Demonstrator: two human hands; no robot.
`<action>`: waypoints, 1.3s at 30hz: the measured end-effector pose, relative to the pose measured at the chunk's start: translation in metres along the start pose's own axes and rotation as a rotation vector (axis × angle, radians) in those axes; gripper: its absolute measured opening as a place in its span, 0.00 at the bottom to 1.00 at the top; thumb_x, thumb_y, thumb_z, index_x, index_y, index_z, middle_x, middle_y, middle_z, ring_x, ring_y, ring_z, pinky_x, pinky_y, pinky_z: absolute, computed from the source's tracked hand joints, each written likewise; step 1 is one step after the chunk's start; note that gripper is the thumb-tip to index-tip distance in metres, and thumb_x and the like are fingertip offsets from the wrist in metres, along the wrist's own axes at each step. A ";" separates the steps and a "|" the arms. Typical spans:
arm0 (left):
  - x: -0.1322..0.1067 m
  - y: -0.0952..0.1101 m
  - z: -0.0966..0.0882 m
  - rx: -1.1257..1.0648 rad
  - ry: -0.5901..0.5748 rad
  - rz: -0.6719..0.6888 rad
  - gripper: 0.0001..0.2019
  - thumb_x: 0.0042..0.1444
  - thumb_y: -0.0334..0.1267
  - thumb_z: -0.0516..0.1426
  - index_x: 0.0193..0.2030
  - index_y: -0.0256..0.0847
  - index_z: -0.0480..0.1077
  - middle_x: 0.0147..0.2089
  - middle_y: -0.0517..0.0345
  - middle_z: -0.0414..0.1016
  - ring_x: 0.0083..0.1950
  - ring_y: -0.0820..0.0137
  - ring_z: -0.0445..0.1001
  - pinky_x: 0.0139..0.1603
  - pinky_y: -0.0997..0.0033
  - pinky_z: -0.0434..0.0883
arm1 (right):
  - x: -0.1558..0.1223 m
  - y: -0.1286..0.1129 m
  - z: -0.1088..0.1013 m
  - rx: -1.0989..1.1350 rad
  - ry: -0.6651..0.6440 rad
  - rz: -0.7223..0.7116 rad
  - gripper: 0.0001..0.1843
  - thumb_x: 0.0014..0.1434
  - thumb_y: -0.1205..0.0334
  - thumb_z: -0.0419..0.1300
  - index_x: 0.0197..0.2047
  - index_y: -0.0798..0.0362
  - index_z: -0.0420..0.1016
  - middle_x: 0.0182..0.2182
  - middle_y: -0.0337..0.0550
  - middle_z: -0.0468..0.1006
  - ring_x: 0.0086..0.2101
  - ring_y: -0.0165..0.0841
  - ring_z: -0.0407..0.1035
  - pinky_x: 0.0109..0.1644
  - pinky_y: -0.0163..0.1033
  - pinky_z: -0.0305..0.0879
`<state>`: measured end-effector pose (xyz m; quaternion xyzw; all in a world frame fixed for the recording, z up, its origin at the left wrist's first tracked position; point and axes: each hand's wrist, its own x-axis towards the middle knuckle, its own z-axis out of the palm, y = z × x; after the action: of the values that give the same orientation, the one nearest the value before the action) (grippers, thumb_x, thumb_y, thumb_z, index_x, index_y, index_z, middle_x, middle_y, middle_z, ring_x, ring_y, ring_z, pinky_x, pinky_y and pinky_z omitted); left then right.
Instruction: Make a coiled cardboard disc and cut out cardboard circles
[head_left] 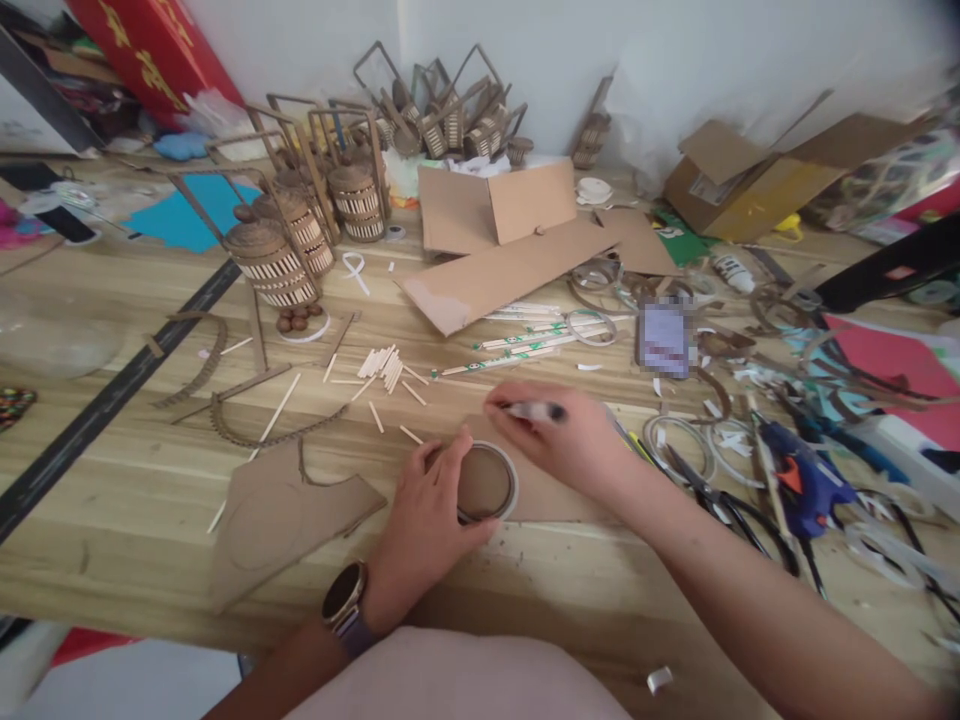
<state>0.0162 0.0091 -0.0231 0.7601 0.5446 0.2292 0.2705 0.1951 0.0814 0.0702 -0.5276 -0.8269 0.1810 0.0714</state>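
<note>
My left hand (426, 515) holds a round tape ring (514, 480) down flat, thumb at its near side and fingers along its left side. Under the ring lies a piece of brown cardboard (562, 500). In my right hand (581, 440), closed just beyond the ring, is a pen (540, 410); its tip is hidden by the fingers. To the left of my left hand lies a cut cardboard scrap (300, 520) with a circle drawn on it. Short wooden sticks (384, 365) are scattered beyond my left hand.
Small barrel-shaped models (274, 262) with tall handles stand at the back left. Folded cardboard (510, 265) lies in the middle. At right are scissors (705, 490), a blue glue gun (806, 480) and a phone (664, 338). An open cardboard box (772, 190) stands at the back right.
</note>
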 end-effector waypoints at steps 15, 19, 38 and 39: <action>-0.011 0.005 -0.017 -0.289 0.037 0.316 0.41 0.63 0.37 0.60 0.75 0.52 0.40 0.74 0.45 0.55 0.72 0.55 0.60 0.68 0.48 0.63 | -0.042 0.025 0.052 0.152 0.209 0.119 0.11 0.54 0.75 0.53 0.35 0.49 0.65 0.31 0.42 0.75 0.29 0.36 0.72 0.33 0.35 0.65; -0.008 0.005 -0.034 -0.354 0.265 0.161 0.27 0.67 0.36 0.53 0.71 0.48 0.53 0.73 0.47 0.60 0.71 0.59 0.62 0.70 0.53 0.61 | -0.039 0.045 0.024 0.113 0.277 0.215 0.10 0.50 0.73 0.55 0.35 0.48 0.65 0.26 0.38 0.74 0.26 0.35 0.69 0.31 0.35 0.60; -0.015 -0.006 -0.036 -0.119 0.015 -0.200 0.22 0.64 0.41 0.50 0.62 0.38 0.68 0.53 0.43 0.81 0.53 0.55 0.78 0.52 0.52 0.75 | -0.068 0.060 0.053 -0.068 0.148 -0.041 0.12 0.59 0.60 0.64 0.47 0.50 0.75 0.52 0.54 0.81 0.53 0.48 0.74 0.56 0.52 0.70; -0.015 -0.004 -0.035 -0.138 -0.005 -0.206 0.23 0.63 0.42 0.50 0.63 0.38 0.68 0.54 0.42 0.80 0.54 0.54 0.78 0.52 0.51 0.75 | -0.075 0.056 0.064 -0.065 0.138 -0.070 0.15 0.58 0.60 0.66 0.49 0.51 0.74 0.60 0.58 0.75 0.60 0.51 0.68 0.60 0.55 0.67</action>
<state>-0.0141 0.0012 -0.0002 0.6802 0.6020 0.2352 0.3458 0.2555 0.0209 -0.0046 -0.5116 -0.8434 0.1148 0.1175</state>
